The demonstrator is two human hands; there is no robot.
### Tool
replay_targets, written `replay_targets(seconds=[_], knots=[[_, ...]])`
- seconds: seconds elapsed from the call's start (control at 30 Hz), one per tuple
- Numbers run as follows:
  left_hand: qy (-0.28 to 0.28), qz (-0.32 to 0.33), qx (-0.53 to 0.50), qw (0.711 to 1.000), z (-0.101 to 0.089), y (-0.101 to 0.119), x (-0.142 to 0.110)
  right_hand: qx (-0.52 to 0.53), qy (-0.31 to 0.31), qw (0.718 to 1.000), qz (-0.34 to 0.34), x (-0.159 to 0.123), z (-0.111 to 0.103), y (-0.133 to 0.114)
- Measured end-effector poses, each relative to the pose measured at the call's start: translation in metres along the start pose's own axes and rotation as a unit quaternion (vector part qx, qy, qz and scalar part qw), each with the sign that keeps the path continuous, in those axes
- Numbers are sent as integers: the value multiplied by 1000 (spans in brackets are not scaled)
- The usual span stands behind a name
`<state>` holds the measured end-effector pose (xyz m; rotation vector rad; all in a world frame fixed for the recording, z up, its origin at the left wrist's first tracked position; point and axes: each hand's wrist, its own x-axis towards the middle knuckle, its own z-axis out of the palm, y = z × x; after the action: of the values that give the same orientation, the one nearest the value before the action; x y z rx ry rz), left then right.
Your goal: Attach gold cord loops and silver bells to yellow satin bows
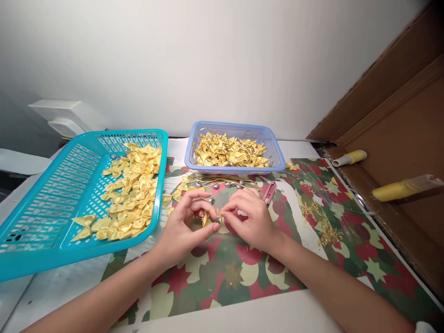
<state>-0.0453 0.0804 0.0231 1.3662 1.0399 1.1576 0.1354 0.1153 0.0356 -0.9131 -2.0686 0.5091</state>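
Over the patterned sheet, my left hand (185, 224) is closed in a pinch on a small yellow ribbon bow (205, 218), mostly hidden by the fingers. A thin gold tie (220, 216) curves out from the bow. My right hand (251, 217) pinches this tie between thumb and forefinger, right beside the left fingertips. Just beyond the hands lie small silver bells (216, 186) and a row of straight gold ties (222, 178). A few loose yellow bows (182, 186) are near my left hand. Past my right knuckles rests a pink-handled tool (269, 192), its kind unclear.
To the left, a teal basket (161, 185) holds many yellow bows and some bells. A blue basket (236, 170) of bows with gold ties stands by the wall. Gold scraps (326, 226) lie right, near a cardboard panel (398, 115) with two yellow-wrapped tubes (398, 188).
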Motion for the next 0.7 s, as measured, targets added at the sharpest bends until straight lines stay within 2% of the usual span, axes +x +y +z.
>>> replay_targets(seconds=[0.13,0.2,0.33,0.4,0.5,0.6,0.7], knots=[[34,1,-3,999,1,-5,-1,-10,-1,999,-35,-2,3,6],[40,-2,-1,999,2,-5,-2,14,-17,1000,-19,2,0,6],[17,-17,52,998,4,-4,-3,133,-51,982,126,11,-11,0],[7,-15,108,994,5,-4,-4,190,-46,958,208,13,-13,-7],[6,3,189,982,7,-4,-4,291,-49,907,300,10,-10,-17],[18,3,215,976,7,-4,-2,357,-68,867,341,5,-4,-23],[25,-14,177,984,8,-5,-2,356,-78,868,338,2,-2,-24]])
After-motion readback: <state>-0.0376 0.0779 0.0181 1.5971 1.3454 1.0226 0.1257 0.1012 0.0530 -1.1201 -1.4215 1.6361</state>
